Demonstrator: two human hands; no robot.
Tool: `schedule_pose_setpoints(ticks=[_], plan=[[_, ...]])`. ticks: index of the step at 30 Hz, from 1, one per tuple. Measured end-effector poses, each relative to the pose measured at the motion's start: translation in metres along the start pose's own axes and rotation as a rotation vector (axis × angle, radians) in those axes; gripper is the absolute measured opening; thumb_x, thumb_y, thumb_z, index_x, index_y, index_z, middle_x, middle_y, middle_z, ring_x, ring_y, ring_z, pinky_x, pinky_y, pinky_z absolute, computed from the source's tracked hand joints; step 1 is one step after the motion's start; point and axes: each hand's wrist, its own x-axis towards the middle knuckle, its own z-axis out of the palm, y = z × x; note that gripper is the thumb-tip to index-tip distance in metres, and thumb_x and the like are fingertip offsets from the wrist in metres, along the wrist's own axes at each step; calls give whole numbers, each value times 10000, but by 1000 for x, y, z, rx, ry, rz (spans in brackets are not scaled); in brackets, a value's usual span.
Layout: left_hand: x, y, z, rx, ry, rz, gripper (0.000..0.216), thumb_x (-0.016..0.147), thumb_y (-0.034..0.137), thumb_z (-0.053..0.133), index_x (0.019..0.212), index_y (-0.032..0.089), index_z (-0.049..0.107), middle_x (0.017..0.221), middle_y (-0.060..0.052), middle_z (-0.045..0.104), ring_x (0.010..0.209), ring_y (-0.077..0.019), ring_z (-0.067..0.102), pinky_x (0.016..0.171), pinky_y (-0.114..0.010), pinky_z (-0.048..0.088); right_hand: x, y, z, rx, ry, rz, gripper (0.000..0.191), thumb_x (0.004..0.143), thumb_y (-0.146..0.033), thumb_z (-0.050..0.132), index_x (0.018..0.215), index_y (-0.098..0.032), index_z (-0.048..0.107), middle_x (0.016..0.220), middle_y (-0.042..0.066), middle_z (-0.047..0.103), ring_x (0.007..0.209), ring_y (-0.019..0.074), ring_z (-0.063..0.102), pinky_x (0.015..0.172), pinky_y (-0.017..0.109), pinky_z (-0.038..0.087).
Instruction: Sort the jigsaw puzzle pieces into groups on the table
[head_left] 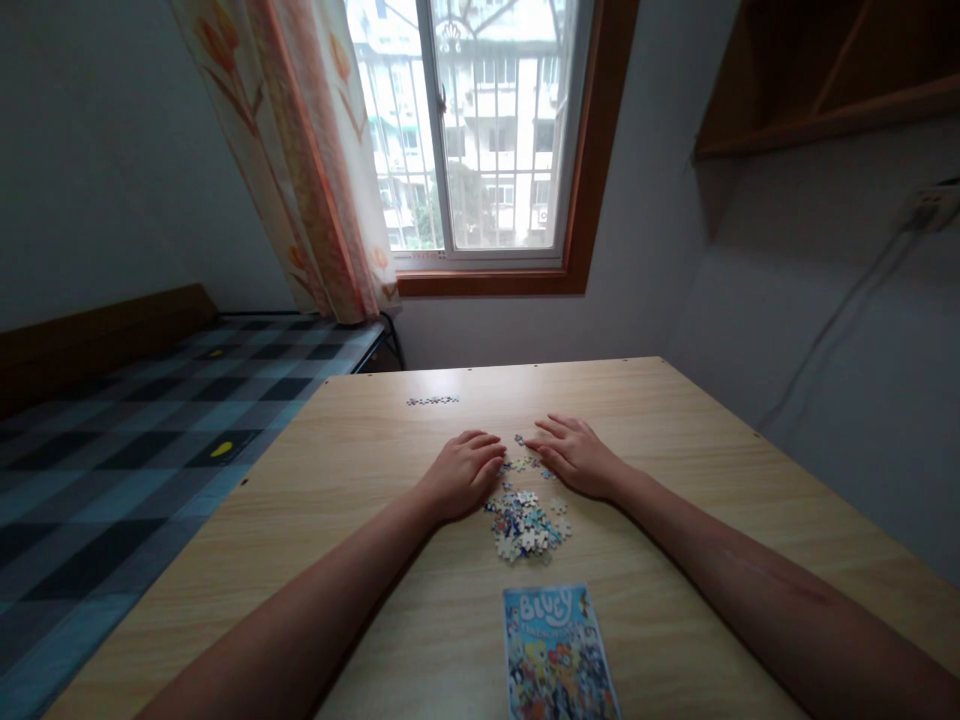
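Note:
Jigsaw puzzle pieces (529, 525) lie in a loose heap at the middle of the table, with a few more scattered just beyond it. My left hand (465, 472) rests palm down at the left of these pieces, its fingers stretched out and lightly bent. On the other side, my right hand (576, 455) lies with fingers spread, the fingertips close to a small single piece (519, 439). Neither hand visibly grips anything; what is under the palms is hidden. Nearer to me is a Bluey picture card or box (556, 655). Farther off, a joined strip of pieces (433, 401) lies flat.
The pale wooden table (360, 440) ends at a far edge below the window (495, 130). A bed with a checked cover (150, 450) stands along the left. A curtain (300, 150) hangs above it. At the right, a cable (832, 310) runs down the wall.

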Motion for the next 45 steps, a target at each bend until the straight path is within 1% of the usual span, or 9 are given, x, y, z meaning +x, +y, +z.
schedule_pose_setpoints(ticks=[4,7,12,20,27,32,38,41,45], plan=[[0,2,-4,-40,-55,57,498,1049,383,268,1294,181,651,1371,-82,646,1320,-221,532,1176,-429,365,0,2,4,57,-48,8,445,1072,-444,292,1386,-376,599,1550,63,467,1459,365,344,1115,692,268],[3,3,-4,-60,-98,114,498,1053,398,267,1374,202,593,1457,-60,580,1403,-211,457,1211,-407,317,2,6,6,107,48,6,485,1076,-426,256,1392,-310,606,1494,88,533,1430,329,402,1135,623,314],[7,4,2,-16,-168,11,555,1040,474,286,1499,215,460,1559,-57,462,1503,-255,295,1214,-442,273,5,10,9,164,166,-45,450,1059,-366,317,1296,-240,678,1337,94,663,1342,296,508,1123,546,383],[4,3,5,89,-96,17,487,1047,444,283,1379,246,578,1408,-47,618,1329,-242,515,1163,-453,332,4,15,10,277,317,-42,410,1038,-301,356,1066,-219,757,1128,94,744,1182,266,612,1064,500,448],[6,3,11,66,-157,78,551,1044,484,273,1460,212,509,1556,-68,465,1474,-264,347,1193,-454,294,7,9,7,303,335,-11,416,1036,-298,355,1011,-204,760,1061,103,750,1118,264,622,1039,484,456],[2,4,3,57,-83,63,471,1049,424,286,1330,231,611,1376,-73,632,1276,-222,548,1132,-419,368,6,10,6,328,333,10,440,1035,-307,344,961,-207,766,1044,102,753,1114,260,628,1031,483,463],[-5,-18,-11,306,-30,-341,424,1009,387,383,939,185,749,1060,-125,709,1045,-272,596,954,-434,467,4,17,8,363,351,49,459,1035,-340,346,917,-211,770,1038,108,751,1109,267,631,1027,491,462],[-11,-38,-20,356,-38,-576,359,965,308,440,903,178,769,1043,-143,705,1038,-290,602,913,-420,485,3,18,9,377,346,53,464,1034,-351,349,905,-212,772,1039,110,749,1117,273,626,1030,497,459],[-21,-67,-34,343,-34,-719,351,945,257,446,955,190,790,1063,-140,726,1035,-275,640,935,-388,491,3,19,10,388,337,57,459,1028,-356,361,896,-209,775,1043,118,746,1126,280,622,1025,500,463]])
